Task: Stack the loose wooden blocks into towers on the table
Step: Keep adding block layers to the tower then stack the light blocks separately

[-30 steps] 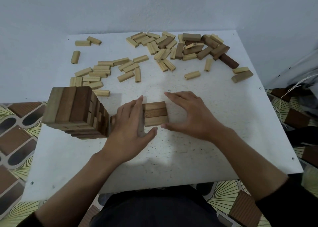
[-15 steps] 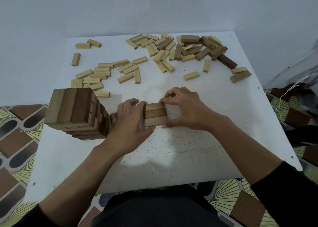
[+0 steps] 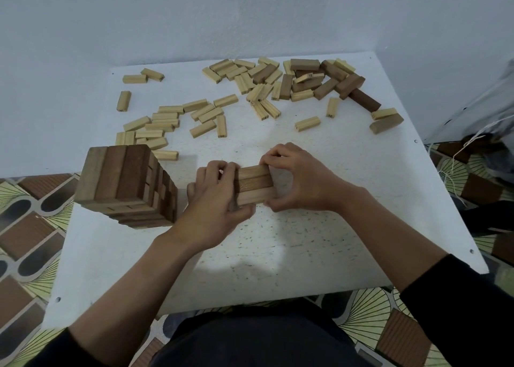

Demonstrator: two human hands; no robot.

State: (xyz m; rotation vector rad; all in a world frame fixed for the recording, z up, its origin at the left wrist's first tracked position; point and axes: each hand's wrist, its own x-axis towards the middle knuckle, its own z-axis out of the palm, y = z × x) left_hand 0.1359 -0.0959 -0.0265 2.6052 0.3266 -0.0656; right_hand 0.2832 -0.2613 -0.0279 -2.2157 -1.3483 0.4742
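A row of three wooden blocks point(image 3: 255, 184) lies side by side in the middle of the white table point(image 3: 306, 255). My left hand point(image 3: 215, 205) presses against its left end and my right hand point(image 3: 300, 180) grips its right end, fingers curled over the far block. A tall finished tower point(image 3: 125, 183) of brown blocks stands to the left of my left hand. Several loose pale blocks point(image 3: 172, 122) are scattered behind the tower. A pile of pale and dark blocks point(image 3: 303, 80) lies at the back right.
The table stands in a corner against pale walls. Its left and near edges drop to a patterned floor point(image 3: 25, 227). A dark bag and white cords point(image 3: 478, 144) sit beyond the right edge. Single blocks point(image 3: 307, 123) lie between the pile and my hands.
My right hand went from lying flat beside the row to curling its fingers around the row's right end. My left hand's fingers bent inward against the left end. The tower stayed put.
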